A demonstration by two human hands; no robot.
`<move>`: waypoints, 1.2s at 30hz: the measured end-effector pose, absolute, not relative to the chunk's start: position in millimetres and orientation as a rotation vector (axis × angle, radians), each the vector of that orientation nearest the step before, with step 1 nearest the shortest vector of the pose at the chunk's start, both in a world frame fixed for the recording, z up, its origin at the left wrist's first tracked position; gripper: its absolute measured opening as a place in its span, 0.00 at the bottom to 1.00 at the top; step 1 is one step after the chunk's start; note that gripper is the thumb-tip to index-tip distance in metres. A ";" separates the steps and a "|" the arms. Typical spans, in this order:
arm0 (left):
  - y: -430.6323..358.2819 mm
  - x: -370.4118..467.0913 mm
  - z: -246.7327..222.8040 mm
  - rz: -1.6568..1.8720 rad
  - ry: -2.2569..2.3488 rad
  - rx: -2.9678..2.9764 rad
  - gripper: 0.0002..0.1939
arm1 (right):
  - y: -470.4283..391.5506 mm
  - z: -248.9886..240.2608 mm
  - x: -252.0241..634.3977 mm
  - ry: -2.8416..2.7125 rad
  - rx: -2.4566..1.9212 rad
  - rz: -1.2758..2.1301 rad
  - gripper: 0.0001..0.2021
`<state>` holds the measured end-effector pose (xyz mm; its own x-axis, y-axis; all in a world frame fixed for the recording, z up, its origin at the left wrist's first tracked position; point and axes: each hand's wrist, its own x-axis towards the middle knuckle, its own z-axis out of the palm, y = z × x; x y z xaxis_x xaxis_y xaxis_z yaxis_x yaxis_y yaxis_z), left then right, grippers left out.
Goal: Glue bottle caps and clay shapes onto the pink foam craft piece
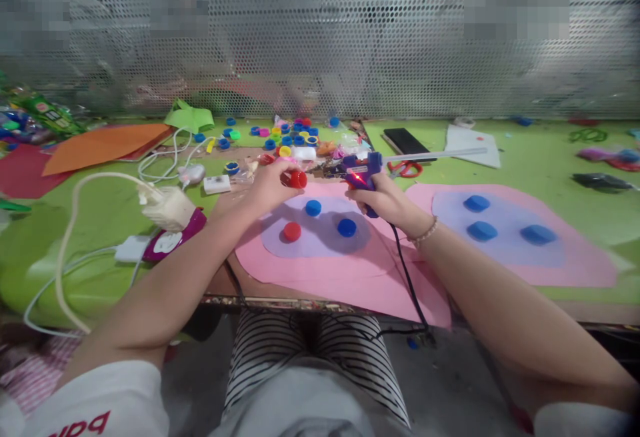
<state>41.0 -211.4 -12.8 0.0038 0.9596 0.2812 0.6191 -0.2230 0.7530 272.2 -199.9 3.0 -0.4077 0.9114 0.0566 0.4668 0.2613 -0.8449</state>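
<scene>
Between the fingers of my left hand (273,184) is a red bottle cap (298,179), its hollow side turned toward the right. My right hand (387,198) grips a blue hot glue gun (361,170) with a glowing red light; a clear glue stick (435,155) juts out of its back, and its nozzle points left toward the cap. Below both hands lies a pink paper shape (255,260) with a lavender paper piece (320,242) on it. On the lavender piece sit a red cap (292,231) and two blue caps (347,227).
Right, a second pink sheet (595,264) bears three blue caps (483,230). Loose caps (286,140) lie at the back, near scissors (406,169) and a black phone (407,142). A power strip (175,240) with cables stands left. The glue gun's cord (407,270) hangs over the table edge.
</scene>
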 end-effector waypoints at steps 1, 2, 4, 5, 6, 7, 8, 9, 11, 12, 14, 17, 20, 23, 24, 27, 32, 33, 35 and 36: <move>-211.1 40.8 -13.2 1.100 1.619 1.872 0.22 | -199.8 2.7 272.1 -1.982 -1.248 1.046 0.10; -210.9 40.6 -13.6 1.103 1.616 1.873 0.22 | -199.6 2.6 272.1 -1.983 -1.251 1.042 0.10; -210.8 40.6 -13.7 1.105 1.610 1.870 0.22 | -199.4 2.3 272.3 -1.991 -1.255 1.030 0.11; -211.0 40.8 -13.5 1.105 1.609 1.868 0.22 | -199.3 2.3 272.3 -1.992 -1.259 1.026 0.11; -211.2 41.1 -13.1 1.102 1.610 1.865 0.21 | -199.3 2.3 272.4 -1.993 -1.260 1.025 0.11; -211.6 41.4 -12.6 1.100 1.614 1.861 0.21 | -199.3 2.3 272.5 -1.992 -1.259 1.024 0.11; -211.9 41.8 -12.1 1.096 1.617 1.858 0.21 | -199.3 2.3 272.5 -1.990 -1.259 1.024 0.11; -212.2 42.1 -11.9 1.092 1.617 1.856 0.21 | -199.3 2.3 272.5 -1.986 -1.262 1.024 0.11; -212.4 42.3 -12.0 1.084 1.608 1.858 0.21 | -199.0 2.1 272.5 -1.985 -1.272 1.027 0.11; -212.3 42.1 -12.4 1.083 1.602 1.862 0.21 | -198.8 2.0 272.5 -1.984 -1.276 1.027 0.10; -211.7 41.7 -13.3 1.077 1.597 1.872 0.21 | -198.4 1.5 272.5 -1.982 -1.281 1.025 0.10; -211.3 41.4 -13.6 1.077 1.606 1.872 0.22 | -198.0 0.9 272.5 -1.996 -1.286 1.015 0.10; -211.8 41.9 -12.4 1.073 1.614 1.866 0.22 | -198.1 1.0 272.7 -2.006 -1.298 1.010 0.10; -211.6 41.6 -12.6 1.077 1.619 1.867 0.22 | -198.3 1.8 272.7 -2.015 -1.294 0.996 0.10; -211.2 41.3 -13.3 1.083 1.621 1.871 0.22 | -198.3 2.2 272.7 -2.022 -1.292 0.990 0.10; -209.8 39.9 -15.9 1.092 1.624 1.886 0.23 | -198.3 3.1 272.5 -2.042 -1.287 0.974 0.10; -209.4 39.3 -16.5 1.096 1.612 1.885 0.23 | -198.3 3.8 272.1 -2.049 -1.279 0.951 0.09; -209.7 39.3 -16.0 1.097 1.611 1.881 0.23 | -198.3 3.8 272.2 -2.048 -1.283 0.952 0.09; -210.2 39.5 -15.1 1.102 1.611 1.875 0.23 | -198.1 3.8 272.5 -2.046 -1.291 0.954 0.10; -210.4 39.6 -14.7 1.106 1.612 1.873 0.23 | -198.0 3.7 272.6 -2.045 -1.292 0.953 0.10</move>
<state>39.6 -210.4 -14.7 0.0057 0.9575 0.2884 0.6141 -0.2309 0.7547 272.6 -198.0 3.7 -0.3986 0.9147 0.0669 0.5370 0.2918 -0.7915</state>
